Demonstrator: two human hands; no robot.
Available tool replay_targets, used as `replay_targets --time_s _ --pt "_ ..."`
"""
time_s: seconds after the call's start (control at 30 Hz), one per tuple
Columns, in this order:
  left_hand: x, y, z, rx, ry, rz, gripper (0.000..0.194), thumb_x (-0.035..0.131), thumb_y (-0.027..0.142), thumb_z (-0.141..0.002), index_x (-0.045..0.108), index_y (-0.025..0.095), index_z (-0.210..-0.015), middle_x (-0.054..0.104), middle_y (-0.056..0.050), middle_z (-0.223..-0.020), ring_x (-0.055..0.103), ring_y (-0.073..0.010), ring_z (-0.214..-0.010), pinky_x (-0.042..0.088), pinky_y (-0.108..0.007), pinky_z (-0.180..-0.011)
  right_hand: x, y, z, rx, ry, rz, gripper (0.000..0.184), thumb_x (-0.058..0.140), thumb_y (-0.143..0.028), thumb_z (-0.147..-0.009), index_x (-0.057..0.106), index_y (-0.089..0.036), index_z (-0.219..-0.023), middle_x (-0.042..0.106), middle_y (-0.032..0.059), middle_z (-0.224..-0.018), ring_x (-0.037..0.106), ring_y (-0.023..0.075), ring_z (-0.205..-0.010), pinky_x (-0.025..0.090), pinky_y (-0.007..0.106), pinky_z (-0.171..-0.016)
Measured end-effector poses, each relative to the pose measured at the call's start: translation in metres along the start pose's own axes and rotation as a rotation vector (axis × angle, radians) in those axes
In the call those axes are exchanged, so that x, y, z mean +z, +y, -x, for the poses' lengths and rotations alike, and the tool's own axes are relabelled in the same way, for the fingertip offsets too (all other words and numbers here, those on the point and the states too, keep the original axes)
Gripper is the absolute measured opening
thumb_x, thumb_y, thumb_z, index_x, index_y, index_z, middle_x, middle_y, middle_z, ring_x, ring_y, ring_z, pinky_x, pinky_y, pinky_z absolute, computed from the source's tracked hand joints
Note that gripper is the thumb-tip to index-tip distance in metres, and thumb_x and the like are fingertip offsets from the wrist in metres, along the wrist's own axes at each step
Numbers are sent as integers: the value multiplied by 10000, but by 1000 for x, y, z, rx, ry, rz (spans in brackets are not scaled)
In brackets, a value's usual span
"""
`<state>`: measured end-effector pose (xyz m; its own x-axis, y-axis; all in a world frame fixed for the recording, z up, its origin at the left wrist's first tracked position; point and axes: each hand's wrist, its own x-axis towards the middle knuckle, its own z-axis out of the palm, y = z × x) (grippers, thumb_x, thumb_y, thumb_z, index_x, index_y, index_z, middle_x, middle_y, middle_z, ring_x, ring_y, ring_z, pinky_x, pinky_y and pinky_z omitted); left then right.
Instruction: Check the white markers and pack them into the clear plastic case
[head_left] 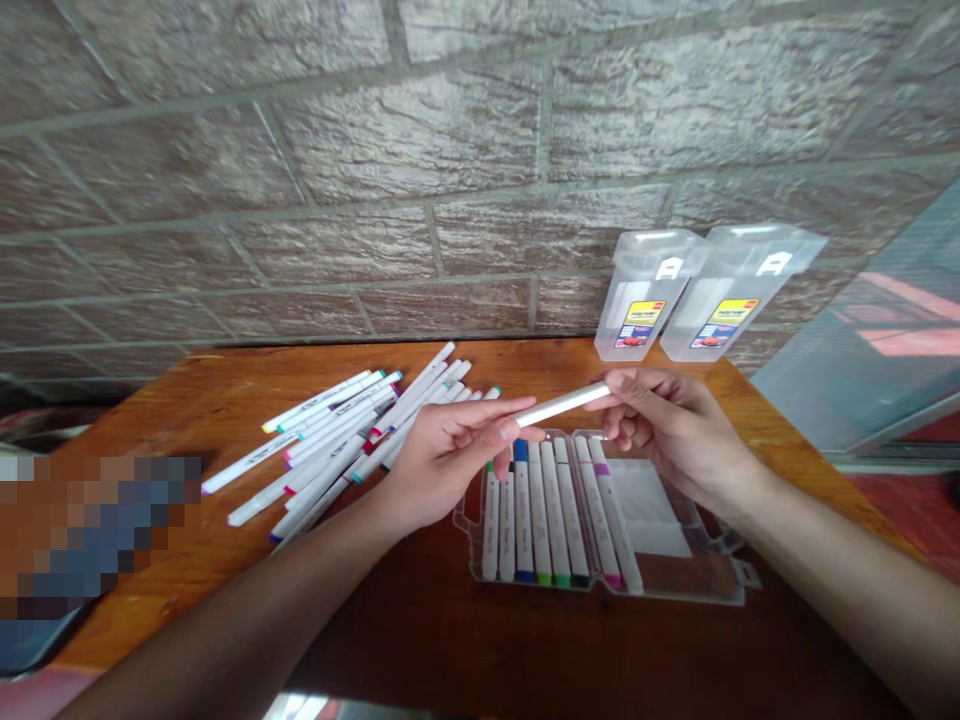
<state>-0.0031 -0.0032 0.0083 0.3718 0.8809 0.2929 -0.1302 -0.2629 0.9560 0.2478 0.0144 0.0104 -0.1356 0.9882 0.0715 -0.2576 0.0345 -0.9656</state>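
Note:
A white marker (564,404) is held level between my two hands, above an open clear plastic case (712,580). My left hand (457,450) pinches its left end between thumb and fingers. At the other end, my right hand (667,425) grips it with thumb and index finger, the other fingers curled. Several white markers (544,520) with coloured ends lie side by side in the case's left half, and a few more sit at the left of its right half. A white paper label (651,510) shows in that right half.
A loose pile of white markers (330,440) lies left of my left hand. Two upright clear marker cases (634,300) with yellow and blue labels stand against the brick wall (480,140). A dark, partly pixelated device (45,630) is at the wooden table's (225,400) left edge.

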Motion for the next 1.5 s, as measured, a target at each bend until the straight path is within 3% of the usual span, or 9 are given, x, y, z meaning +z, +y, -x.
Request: replay_targets --time_s 0.53,1.03,1.3,1.5 --pt "-3 -8 -8 -110 153 -25 252 773 288 -896 800 120 -1082 818 -64 -833 614 -89 -542 508 -233 -564 0 3 6 -111 -36 120 204 843 -372 -870 793 -177 -837 748 28 -667 633 91 -492 519 166 -454" --pt "-1 -6 -7 -118 97 -53 160 825 254 -838 774 132 -929 731 3 -701 612 -81 -574 472 -183 -547 9 1 14 -177 -118 349 234 898 -376 -796 782 -183 -860 720 -2 -622 627 105 -489 512 200 -466" --pt "3 -7 -2 -81 36 -201 171 802 295 -856 759 131 -877 736 -26 -731 603 -105 -617 431 -206 -563 12 5 22 -309 -146 566 125 832 -315 -858 798 -196 -874 795 32 -794 697 146 -650 549 225 -593" --pt "9 -7 4 -66 6 -295 190 776 324 -873 759 138 -906 749 -51 -788 613 -139 -671 436 -245 -604 14 7 26 -340 -168 702 185 821 -366 -869 788 -185 -849 778 27 -740 684 159 -618 514 243 -578"
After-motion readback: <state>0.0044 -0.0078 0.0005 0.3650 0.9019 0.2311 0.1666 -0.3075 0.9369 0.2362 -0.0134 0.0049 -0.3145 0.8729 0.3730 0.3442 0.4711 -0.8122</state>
